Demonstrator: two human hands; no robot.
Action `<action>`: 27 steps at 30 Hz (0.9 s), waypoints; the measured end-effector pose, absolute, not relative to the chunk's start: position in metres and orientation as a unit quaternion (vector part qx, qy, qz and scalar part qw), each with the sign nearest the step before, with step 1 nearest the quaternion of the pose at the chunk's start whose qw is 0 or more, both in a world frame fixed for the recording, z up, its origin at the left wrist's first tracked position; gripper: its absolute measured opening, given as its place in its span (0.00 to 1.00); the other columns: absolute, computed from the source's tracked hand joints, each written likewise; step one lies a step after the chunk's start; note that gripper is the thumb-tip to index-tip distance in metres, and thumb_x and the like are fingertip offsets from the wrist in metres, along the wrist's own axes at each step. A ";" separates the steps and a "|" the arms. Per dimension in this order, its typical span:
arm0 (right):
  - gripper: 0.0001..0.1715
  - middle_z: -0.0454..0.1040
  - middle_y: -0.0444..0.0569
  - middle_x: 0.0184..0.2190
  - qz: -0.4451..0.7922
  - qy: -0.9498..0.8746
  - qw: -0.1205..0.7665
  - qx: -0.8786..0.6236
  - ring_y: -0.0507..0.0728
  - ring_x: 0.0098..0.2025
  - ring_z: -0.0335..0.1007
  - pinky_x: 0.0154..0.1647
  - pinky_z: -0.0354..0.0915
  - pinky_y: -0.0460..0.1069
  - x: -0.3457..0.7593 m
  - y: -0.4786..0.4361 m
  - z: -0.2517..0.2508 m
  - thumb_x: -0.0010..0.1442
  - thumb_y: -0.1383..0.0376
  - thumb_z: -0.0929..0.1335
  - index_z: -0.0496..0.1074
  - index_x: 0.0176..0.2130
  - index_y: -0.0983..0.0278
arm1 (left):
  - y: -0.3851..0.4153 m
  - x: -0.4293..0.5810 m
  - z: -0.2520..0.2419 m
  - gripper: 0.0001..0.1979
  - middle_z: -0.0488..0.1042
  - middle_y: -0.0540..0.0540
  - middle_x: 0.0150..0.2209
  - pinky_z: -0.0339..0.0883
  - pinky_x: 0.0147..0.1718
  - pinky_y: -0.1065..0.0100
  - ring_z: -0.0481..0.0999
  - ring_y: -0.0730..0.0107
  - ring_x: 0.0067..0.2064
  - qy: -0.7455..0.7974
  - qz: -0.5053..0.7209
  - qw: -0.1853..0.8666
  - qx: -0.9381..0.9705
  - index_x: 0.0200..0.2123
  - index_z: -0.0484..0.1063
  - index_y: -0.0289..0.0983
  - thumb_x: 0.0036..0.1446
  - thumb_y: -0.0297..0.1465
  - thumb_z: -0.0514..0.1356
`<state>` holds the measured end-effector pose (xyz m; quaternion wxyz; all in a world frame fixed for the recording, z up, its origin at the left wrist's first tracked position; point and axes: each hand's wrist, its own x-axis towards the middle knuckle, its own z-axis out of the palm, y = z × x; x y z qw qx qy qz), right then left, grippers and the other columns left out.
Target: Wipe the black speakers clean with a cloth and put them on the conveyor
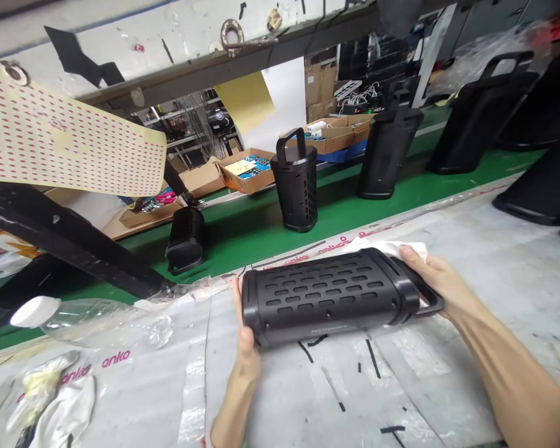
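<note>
Black perforated speaker housing [322, 292] is held on its side just over a plastic-covered bench [280, 398], clamped at both ends: the left hand [245, 339] cups the far end, the right hand [436, 277] wraps the handle end beside a white cloth [392, 249]. Gripped that way, the slotted face stays uncovered. Matching speakers [296, 183] stand upright on a green conveyor belt [256, 233] beyond.
</note>
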<state>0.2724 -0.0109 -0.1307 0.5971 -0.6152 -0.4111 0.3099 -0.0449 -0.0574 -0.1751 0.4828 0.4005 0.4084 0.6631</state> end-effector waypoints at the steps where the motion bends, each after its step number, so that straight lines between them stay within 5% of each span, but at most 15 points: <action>1: 0.32 0.67 0.50 0.14 0.335 -0.408 0.593 -0.608 0.54 0.15 0.61 0.14 0.57 0.49 0.272 -0.012 -0.130 0.43 0.39 0.71 0.71 0.19 0.66 | -0.055 -0.047 -0.181 0.43 0.69 0.44 0.59 0.55 0.64 0.53 0.58 0.49 0.66 0.419 0.644 0.519 0.374 0.60 0.66 0.46 0.46 0.63 0.56; 7: 0.29 0.64 0.45 0.17 0.346 -0.423 0.580 -0.604 0.54 0.25 0.64 0.22 0.59 0.47 0.267 -0.014 -0.132 0.47 0.42 0.70 0.66 0.19 0.63 | -0.048 -0.060 -0.187 0.36 0.80 0.40 0.42 0.63 0.58 0.47 0.72 0.46 0.56 0.466 0.587 0.573 0.332 0.49 0.76 0.40 0.48 0.61 0.56; 14: 0.25 0.68 0.47 0.21 0.303 -0.444 0.534 -0.653 0.58 0.30 0.70 0.30 0.66 0.50 0.269 -0.005 -0.139 0.57 0.47 0.65 0.69 0.20 0.63 | -0.054 -0.046 -0.157 0.43 0.74 0.45 0.55 0.58 0.61 0.50 0.71 0.51 0.58 0.418 0.602 0.570 0.373 0.66 0.54 0.45 0.48 0.46 0.62; 17: 0.23 0.74 0.54 0.30 0.229 -0.439 0.516 -0.699 0.65 0.41 0.73 0.42 0.67 0.57 0.271 -0.014 -0.131 0.62 0.50 0.63 0.73 0.28 0.65 | -0.053 -0.044 -0.156 0.41 0.74 0.43 0.55 0.60 0.59 0.51 0.71 0.50 0.58 0.413 0.608 0.569 0.369 0.65 0.55 0.43 0.50 0.48 0.61; 20: 0.24 0.74 0.60 0.45 0.099 -0.477 0.518 -0.703 0.70 0.56 0.66 0.56 0.61 0.62 0.259 -0.033 -0.121 0.65 0.52 0.59 0.75 0.43 0.65 | -0.052 -0.042 -0.158 0.35 0.72 0.43 0.56 0.60 0.60 0.52 0.70 0.52 0.58 0.411 0.626 0.550 0.369 0.62 0.60 0.43 0.55 0.50 0.58; 24: 0.26 0.68 0.53 0.59 -0.042 -0.657 0.448 -0.605 0.66 0.65 0.57 0.64 0.54 0.63 0.213 -0.061 -0.127 0.68 0.59 0.58 0.63 0.62 0.60 | -0.053 -0.039 -0.160 0.31 0.70 0.44 0.59 0.53 0.64 0.54 0.65 0.53 0.63 0.412 0.640 0.536 0.365 0.61 0.62 0.43 0.58 0.49 0.56; 27: 0.30 0.65 0.54 0.62 -0.158 -0.746 0.372 -0.530 0.66 0.68 0.50 0.66 0.48 0.64 0.160 -0.077 -0.139 0.66 0.67 0.60 0.56 0.66 0.66 | -0.055 -0.040 -0.162 0.30 0.70 0.44 0.60 0.51 0.65 0.55 0.63 0.55 0.65 0.407 0.640 0.539 0.366 0.62 0.62 0.43 0.60 0.49 0.54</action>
